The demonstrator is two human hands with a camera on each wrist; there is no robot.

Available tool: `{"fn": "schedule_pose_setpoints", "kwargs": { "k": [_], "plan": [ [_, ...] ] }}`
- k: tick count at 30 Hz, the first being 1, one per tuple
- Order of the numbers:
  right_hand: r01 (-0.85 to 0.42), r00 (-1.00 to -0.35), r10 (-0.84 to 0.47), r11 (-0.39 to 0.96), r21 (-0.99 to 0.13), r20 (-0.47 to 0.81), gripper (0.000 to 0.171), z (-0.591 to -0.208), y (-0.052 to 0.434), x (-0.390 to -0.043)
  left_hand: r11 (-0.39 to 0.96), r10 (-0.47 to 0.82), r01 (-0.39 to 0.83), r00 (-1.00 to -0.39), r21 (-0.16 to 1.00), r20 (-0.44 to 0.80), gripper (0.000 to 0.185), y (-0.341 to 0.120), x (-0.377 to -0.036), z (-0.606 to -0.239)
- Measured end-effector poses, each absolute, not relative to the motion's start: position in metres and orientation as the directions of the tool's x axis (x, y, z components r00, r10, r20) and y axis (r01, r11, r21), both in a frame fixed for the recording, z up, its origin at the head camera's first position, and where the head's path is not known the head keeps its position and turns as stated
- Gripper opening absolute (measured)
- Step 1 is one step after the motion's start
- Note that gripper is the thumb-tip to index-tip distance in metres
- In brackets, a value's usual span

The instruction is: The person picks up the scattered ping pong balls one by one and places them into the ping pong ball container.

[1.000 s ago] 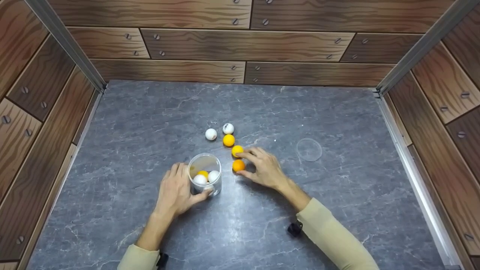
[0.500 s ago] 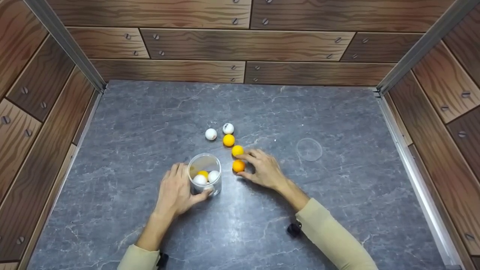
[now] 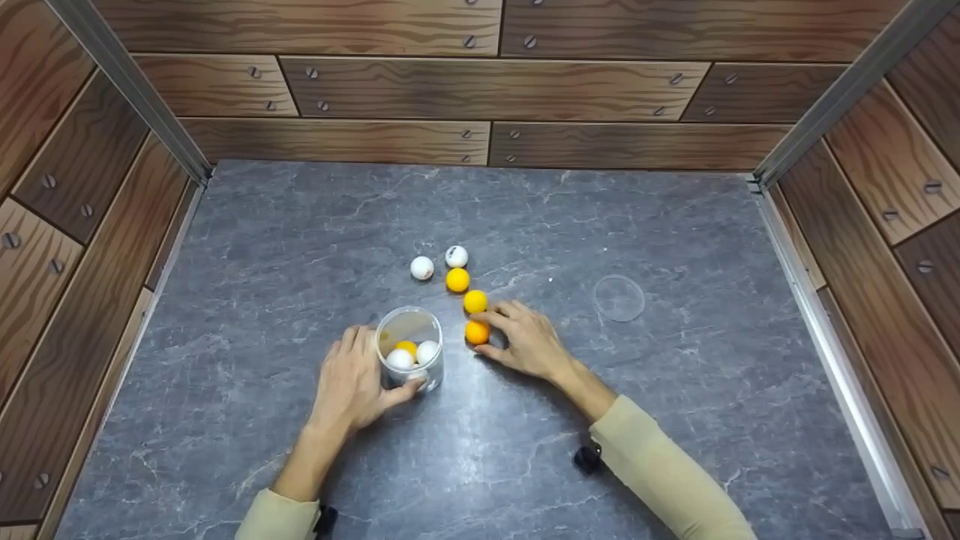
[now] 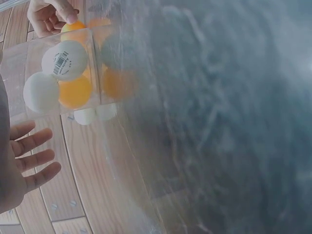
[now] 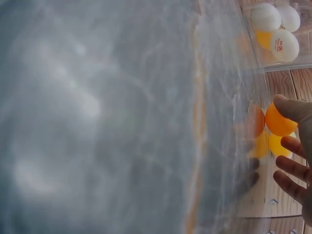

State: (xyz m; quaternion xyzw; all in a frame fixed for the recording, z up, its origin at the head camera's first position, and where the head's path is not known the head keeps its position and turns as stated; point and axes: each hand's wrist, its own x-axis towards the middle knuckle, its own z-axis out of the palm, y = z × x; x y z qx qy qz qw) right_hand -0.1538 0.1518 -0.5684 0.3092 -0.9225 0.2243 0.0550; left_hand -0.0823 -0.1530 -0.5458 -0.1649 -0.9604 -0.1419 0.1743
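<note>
A clear plastic cylindrical container [image 3: 410, 324] stands upright on the table. Inside it are several ping-pong balls, white [image 4: 64, 60] and orange [image 4: 75, 91]. My left hand [image 3: 352, 382] holds it from the left, thumb across the near side; in the left wrist view its four fingers lie spread and fairly straight. To the container's right, my right hand [image 3: 529, 341] has thumb and index finger on opposite sides of an orange ping-pong ball [image 3: 476, 332], pinching it on the table. A yellow-orange ball [image 3: 475, 301] sits just beyond, close to the index finger.
Farther back lie another yellow-orange ball [image 3: 457, 280] and two white balls, one [image 3: 457, 256] behind it and one [image 3: 421, 268] to the left. A clear round lid [image 3: 619, 298] is flat on the grey marbled table [image 3: 675, 390] at right. Wood-patterned walls [image 3: 480, 90] enclose the table.
My right index finger has moved off the yellow-orange ball and down to the orange ball's far side. The left hand and the container stay in place.
</note>
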Motion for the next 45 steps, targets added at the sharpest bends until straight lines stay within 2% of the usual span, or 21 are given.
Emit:
{"fn": "schedule_pose_setpoints", "kwargs": {
  "k": [21,37,45],
  "plan": [
    [-0.605,-0.796,-0.555,0.708,-0.365,0.243,0.048,-0.569,0.151,-0.151,0.906,0.269,0.369,-0.881,0.208,0.388,0.093,-0.153,-0.082,-0.545],
    [-0.591,-0.807,-0.519,0.717,-0.370,0.283,0.048,-0.563,0.155,-0.151,0.907,0.262,0.360,-0.890,0.220,0.374,0.094,-0.153,-0.082,-0.545],
    [-0.603,-0.796,-0.495,0.695,-0.391,0.348,0.045,-0.556,0.155,-0.151,0.911,0.269,0.363,-0.882,0.194,0.386,0.096,-0.153,-0.082,-0.545]
  ]
}}
